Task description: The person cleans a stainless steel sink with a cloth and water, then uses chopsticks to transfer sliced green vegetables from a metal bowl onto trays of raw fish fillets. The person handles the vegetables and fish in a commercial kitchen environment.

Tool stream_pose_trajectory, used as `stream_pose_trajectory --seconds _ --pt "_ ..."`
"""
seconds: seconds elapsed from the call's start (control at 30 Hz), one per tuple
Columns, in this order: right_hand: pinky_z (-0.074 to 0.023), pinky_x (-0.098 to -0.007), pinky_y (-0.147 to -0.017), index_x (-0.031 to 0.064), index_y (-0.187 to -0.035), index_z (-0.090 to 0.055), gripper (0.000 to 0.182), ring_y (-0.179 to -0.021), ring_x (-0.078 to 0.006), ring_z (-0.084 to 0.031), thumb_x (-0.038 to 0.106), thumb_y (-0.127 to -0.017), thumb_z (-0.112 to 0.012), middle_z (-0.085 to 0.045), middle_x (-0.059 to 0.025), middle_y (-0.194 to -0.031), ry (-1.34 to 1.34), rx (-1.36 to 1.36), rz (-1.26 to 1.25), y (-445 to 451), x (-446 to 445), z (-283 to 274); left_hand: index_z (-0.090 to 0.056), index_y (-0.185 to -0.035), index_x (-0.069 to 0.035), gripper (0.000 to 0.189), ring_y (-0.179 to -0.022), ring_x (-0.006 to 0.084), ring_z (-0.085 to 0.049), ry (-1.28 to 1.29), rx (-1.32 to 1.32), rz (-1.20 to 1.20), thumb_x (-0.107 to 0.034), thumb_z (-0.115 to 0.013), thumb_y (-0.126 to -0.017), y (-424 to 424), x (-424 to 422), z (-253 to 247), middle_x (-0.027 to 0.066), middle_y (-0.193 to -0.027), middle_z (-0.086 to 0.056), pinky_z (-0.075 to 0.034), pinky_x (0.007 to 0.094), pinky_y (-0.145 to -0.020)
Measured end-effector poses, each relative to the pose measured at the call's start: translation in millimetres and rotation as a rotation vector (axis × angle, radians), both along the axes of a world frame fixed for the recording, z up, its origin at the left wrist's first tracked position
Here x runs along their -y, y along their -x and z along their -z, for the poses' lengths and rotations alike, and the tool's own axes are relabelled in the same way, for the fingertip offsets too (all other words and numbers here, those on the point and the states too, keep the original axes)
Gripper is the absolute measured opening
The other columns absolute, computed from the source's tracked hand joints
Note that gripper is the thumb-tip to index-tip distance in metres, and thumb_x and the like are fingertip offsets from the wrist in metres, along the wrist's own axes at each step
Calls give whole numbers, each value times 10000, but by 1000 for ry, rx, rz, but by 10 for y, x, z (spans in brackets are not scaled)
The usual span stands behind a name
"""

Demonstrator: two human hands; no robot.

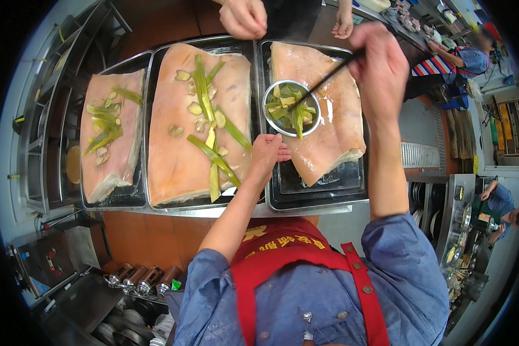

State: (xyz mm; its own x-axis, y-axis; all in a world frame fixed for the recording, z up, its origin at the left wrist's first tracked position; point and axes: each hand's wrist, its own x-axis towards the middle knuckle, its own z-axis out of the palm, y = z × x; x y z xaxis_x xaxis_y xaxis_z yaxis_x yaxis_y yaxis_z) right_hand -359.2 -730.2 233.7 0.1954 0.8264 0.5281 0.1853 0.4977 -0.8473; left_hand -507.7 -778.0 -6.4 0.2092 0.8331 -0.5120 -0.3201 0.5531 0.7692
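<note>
My left hand (270,152) is at the lower left of a round metal bowl (267,122) of scallion pieces and ginger slices, its fingers near the rim; whether it grips the bowl I cannot tell. The bowl is over a slab of pork with skin (315,158) in the right black tray (328,199). Blurred, my right hand (378,65) holds a long dark thin utensil (335,71), perhaps chopsticks, whose tip is in the bowl. Scallions and ginger lie on the middle pork slab (168,160) and on the left pork slab (134,80).
Another person's hands (243,19) are beyond the trays. A metal shelf rack (47,142) stands at the left. Flasks (149,279) and stacked bowls are at lower left. Two other people are at the right, one by a counter with pots (460,214).
</note>
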Motion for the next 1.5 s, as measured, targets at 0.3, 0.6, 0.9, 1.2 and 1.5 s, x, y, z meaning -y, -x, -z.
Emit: stream_pose_trajectory --seconds 0.3,0.6,0.9,1.2,1.5 --pt "-484 -220 -559 23 -880 -501 317 -620 -96 -525 310 -1005 -456 -454 -34 -879 56 -35 110 -915 1031 257 -399 -1111 101 309 -621 309 -666 85 44 -36 -160 -478 -965 -425 -260 104 239 -854 -610 -597 372 -523" --pt "-515 -224 -552 0 -761 -471 376 -614 -83 -488 288 -1002 -483 -405 -23 -768 251 54 111 -1211 1260 600 -428 -1093 160 290 -747 392 -668 57 118 -266 59 -411 -821 -424 -314 -115 282 -1032 -576 -624 445 -539" --pt "-493 -211 -515 1 -781 -517 493 -592 -88 -534 433 -995 -418 -467 -21 -733 323 -14 91 -1394 1460 611 -451 -1114 176 327 -638 378 -674 -4 166 -186 14 -410 -833 50 146 -760 287 -911 -634 -615 395 -513" --pt "-483 -205 -505 31 -892 -515 285 -568 -72 -550 300 -989 -517 -539 -36 -737 504 -75 88 -1595 1718 510 -353 -1188 174 392 -596 394 -663 40 125 -262 40 -409 -823 494 711 -533 294 -940 -616 -602 374 -448" --pt "-472 -201 -464 -24 -879 -609 266 -584 -116 -639 206 -983 -525 -595 -47 -748 734 3 321 -1591 2146 620 -451 -1151 75 315 -581 285 -656 71 35 -279 6 -456 -843 409 899 -503 193 -926 -628 -607 315 -475"
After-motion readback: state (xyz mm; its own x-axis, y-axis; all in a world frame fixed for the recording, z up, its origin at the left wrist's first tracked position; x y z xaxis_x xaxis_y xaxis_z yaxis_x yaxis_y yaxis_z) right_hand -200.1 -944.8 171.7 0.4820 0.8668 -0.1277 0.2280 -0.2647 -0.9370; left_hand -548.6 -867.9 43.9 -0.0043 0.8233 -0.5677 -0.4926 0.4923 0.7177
